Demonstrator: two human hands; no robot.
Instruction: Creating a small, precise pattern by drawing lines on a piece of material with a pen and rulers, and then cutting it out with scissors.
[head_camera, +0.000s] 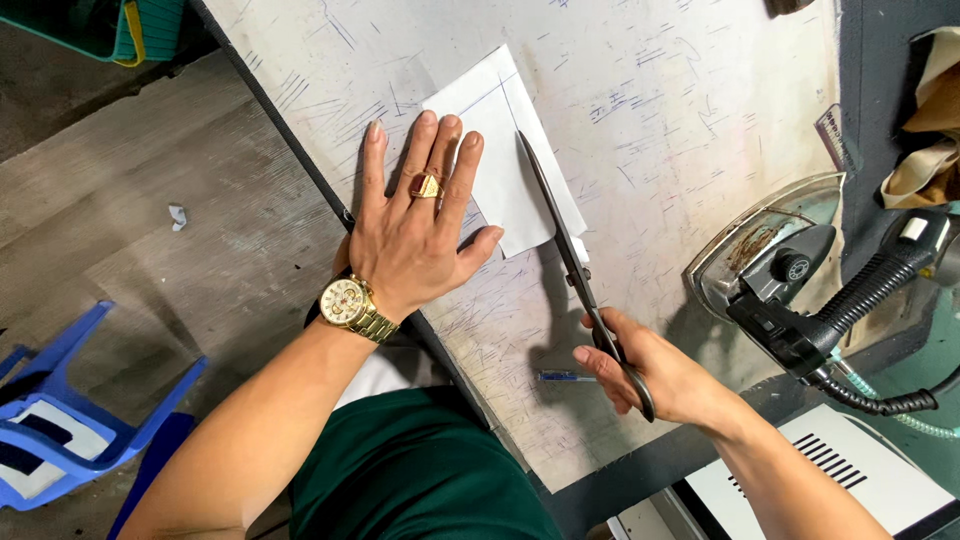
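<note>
With the left hand (415, 235) pressed flat and open on the white paper (505, 150) at upper centre of the table (680, 120), the right hand (655, 375) grips scissors (575, 265), best kept along the drawn line

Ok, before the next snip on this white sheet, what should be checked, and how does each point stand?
1. Left hand flat on the white sheet, pinning it: ok.
2. Left fingers clear of the scissors blades: ok, they lie to one side.
3. Right hand gripping the scissor handles: ok.
4. Blades following the drawn line on the sheet: cannot tell.
5. Iron parked apart from the sheet: ok.
6. Blue pen out of the cutting path: ok.
</note>
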